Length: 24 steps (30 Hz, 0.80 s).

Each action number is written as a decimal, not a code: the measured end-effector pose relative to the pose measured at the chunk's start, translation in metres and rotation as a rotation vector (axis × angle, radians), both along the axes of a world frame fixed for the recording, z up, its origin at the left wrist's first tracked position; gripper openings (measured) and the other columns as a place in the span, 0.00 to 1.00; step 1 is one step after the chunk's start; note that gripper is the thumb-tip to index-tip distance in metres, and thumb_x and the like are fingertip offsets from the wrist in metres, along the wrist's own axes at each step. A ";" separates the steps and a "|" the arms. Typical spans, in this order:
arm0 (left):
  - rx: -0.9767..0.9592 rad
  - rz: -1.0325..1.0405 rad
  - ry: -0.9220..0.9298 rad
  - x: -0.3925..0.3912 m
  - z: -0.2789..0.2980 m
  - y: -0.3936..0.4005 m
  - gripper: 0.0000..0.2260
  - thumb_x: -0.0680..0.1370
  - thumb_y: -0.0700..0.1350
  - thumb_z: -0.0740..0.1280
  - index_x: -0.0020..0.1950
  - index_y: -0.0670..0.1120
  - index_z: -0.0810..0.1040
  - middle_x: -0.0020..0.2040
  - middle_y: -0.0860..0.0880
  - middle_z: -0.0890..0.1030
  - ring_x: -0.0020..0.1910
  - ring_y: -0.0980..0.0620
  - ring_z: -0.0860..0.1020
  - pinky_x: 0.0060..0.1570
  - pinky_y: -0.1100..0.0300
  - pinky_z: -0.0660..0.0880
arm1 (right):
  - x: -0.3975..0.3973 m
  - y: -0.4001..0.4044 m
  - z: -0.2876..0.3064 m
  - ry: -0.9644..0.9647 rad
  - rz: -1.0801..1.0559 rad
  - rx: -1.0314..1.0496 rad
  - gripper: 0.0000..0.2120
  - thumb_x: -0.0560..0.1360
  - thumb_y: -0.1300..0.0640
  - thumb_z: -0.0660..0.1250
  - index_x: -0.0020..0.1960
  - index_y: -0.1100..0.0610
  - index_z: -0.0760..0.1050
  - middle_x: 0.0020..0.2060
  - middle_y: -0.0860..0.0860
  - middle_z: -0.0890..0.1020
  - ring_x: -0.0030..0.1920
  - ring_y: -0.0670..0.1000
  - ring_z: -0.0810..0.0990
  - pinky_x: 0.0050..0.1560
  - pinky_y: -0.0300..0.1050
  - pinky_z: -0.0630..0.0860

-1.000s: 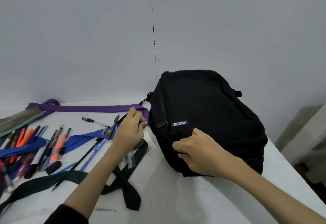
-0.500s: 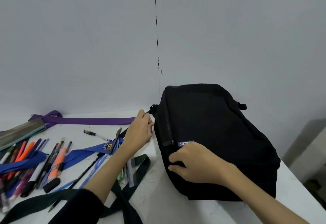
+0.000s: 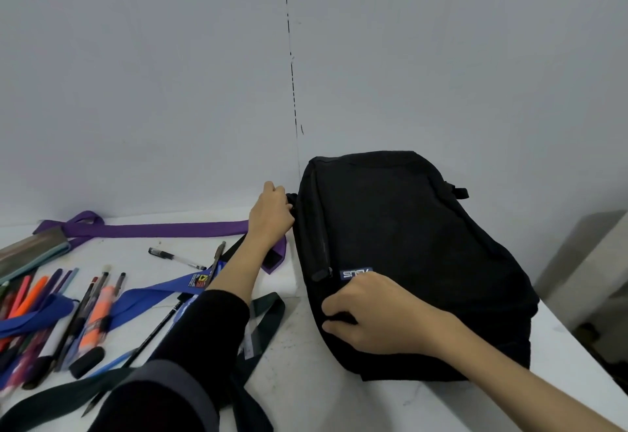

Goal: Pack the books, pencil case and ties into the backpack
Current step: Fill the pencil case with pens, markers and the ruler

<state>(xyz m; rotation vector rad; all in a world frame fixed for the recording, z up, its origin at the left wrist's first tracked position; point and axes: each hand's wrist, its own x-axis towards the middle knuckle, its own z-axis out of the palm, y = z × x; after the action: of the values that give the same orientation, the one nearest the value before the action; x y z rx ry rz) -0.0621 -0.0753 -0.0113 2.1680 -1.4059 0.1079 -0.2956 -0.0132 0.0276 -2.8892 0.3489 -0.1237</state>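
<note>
A black backpack (image 3: 407, 248) lies flat on the white table (image 3: 339, 397), its blue logo patch facing me. My right hand (image 3: 373, 316) grips the fabric at its near left edge, below the logo. At the bag's far left corner my left hand (image 3: 272, 217) pinches a small black strap or zipper pull. A purple tie (image 3: 153, 229) runs along the wall to the left. Nearer me lie a blue tie (image 3: 142, 299) and a dark green tie (image 3: 261, 326), partly under my left arm. A translucent pencil case (image 3: 30, 254) sits at the far left edge.
Several pens, markers and pencils (image 3: 78, 316) are scattered over the left of the table. A grey wall stands right behind the bag. The table's right edge drops off beside the bag, with a pale block (image 3: 584, 261) beyond it.
My left hand has moved from the purple tie's end up along the bag's left side to its far corner. My right hand slid slightly down the bag's edge. The view tilted.
</note>
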 end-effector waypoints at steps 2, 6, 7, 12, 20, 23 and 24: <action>-0.054 -0.020 0.099 -0.003 0.002 0.005 0.03 0.78 0.38 0.62 0.49 0.38 0.73 0.51 0.42 0.71 0.42 0.48 0.72 0.40 0.59 0.65 | -0.001 -0.001 0.002 0.051 -0.011 0.037 0.19 0.79 0.50 0.61 0.31 0.47 0.60 0.25 0.43 0.66 0.27 0.44 0.67 0.35 0.37 0.66; -0.109 -0.067 0.226 -0.017 0.007 0.037 0.09 0.79 0.49 0.63 0.45 0.44 0.72 0.43 0.50 0.71 0.39 0.55 0.70 0.39 0.64 0.64 | -0.001 -0.011 0.008 0.022 -0.066 0.214 0.22 0.76 0.42 0.63 0.31 0.55 0.65 0.26 0.48 0.68 0.28 0.47 0.67 0.35 0.43 0.68; -0.066 -0.087 0.273 -0.022 0.008 0.049 0.13 0.79 0.52 0.62 0.40 0.45 0.71 0.38 0.51 0.73 0.36 0.56 0.71 0.35 0.63 0.65 | 0.000 -0.017 0.009 -0.048 -0.092 0.261 0.21 0.75 0.42 0.64 0.32 0.56 0.66 0.26 0.48 0.68 0.28 0.46 0.67 0.34 0.42 0.67; 0.461 -0.324 0.814 -0.048 0.015 0.110 0.24 0.78 0.63 0.50 0.42 0.45 0.73 0.37 0.45 0.79 0.32 0.52 0.79 0.32 0.61 0.76 | 0.016 -0.046 0.012 -0.030 -0.128 0.042 0.11 0.72 0.49 0.71 0.53 0.48 0.75 0.41 0.43 0.73 0.39 0.44 0.71 0.44 0.42 0.72; 0.399 -0.450 0.860 -0.055 -0.003 0.126 0.05 0.78 0.43 0.65 0.45 0.41 0.74 0.30 0.49 0.77 0.26 0.55 0.76 0.28 0.64 0.74 | 0.049 -0.057 0.006 0.025 -0.051 0.186 0.07 0.74 0.58 0.69 0.42 0.55 0.71 0.27 0.45 0.72 0.29 0.43 0.71 0.37 0.38 0.68; 0.320 -0.485 0.868 -0.059 -0.001 0.127 0.05 0.79 0.38 0.62 0.45 0.44 0.75 0.27 0.51 0.75 0.24 0.56 0.73 0.27 0.65 0.72 | 0.060 -0.075 0.012 -0.118 -0.146 0.277 0.11 0.74 0.59 0.69 0.38 0.48 0.69 0.22 0.44 0.75 0.27 0.41 0.72 0.37 0.35 0.69; 0.315 -0.497 0.816 -0.060 0.000 0.127 0.05 0.79 0.38 0.62 0.45 0.45 0.75 0.27 0.52 0.75 0.24 0.56 0.73 0.27 0.65 0.73 | 0.064 -0.086 0.012 -0.208 -0.229 0.263 0.11 0.74 0.58 0.69 0.38 0.48 0.70 0.22 0.44 0.75 0.27 0.42 0.72 0.39 0.38 0.70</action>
<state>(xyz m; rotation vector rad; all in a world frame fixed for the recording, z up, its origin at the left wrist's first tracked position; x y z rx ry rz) -0.1219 0.0514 -0.0116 1.6690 -1.4341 -1.1079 -0.2312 -0.0992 0.0399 -2.5407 0.6058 -0.3834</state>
